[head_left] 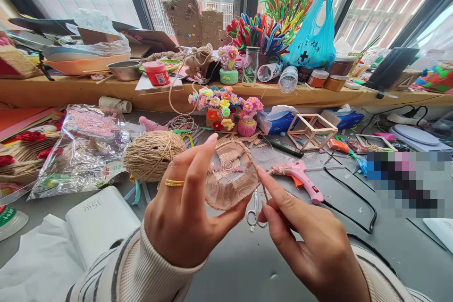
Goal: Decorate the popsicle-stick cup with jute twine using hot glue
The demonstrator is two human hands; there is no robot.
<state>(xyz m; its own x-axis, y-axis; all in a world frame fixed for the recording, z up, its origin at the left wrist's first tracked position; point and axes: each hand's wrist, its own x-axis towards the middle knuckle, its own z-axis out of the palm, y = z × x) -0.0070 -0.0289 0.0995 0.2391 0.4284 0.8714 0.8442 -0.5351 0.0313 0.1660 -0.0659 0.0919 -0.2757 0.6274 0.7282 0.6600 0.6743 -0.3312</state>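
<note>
A clear, round plastic piece (231,174) with ridged rings has brown twine running around its rim. My left hand (187,203), with a gold ring on one finger, is closed around its left side and lower edge. At its right edge, my right hand (300,240) pinches the twine (265,193) between thumb and index finger. Behind my left hand lies a large ball of twine (152,155). Small scissors (252,216) lie on the table beneath the piece, partly hidden by my fingers. To the right rests a pink glue gun (300,177) with a black cord.
A white power bank (102,222) and a clear plastic bag (85,146) lie at the left. Behind stand crocheted flower pots (247,125), a wooden stick frame (313,132) and blue tissue packs (278,120). A cluttered ledge (219,99) runs below the windows.
</note>
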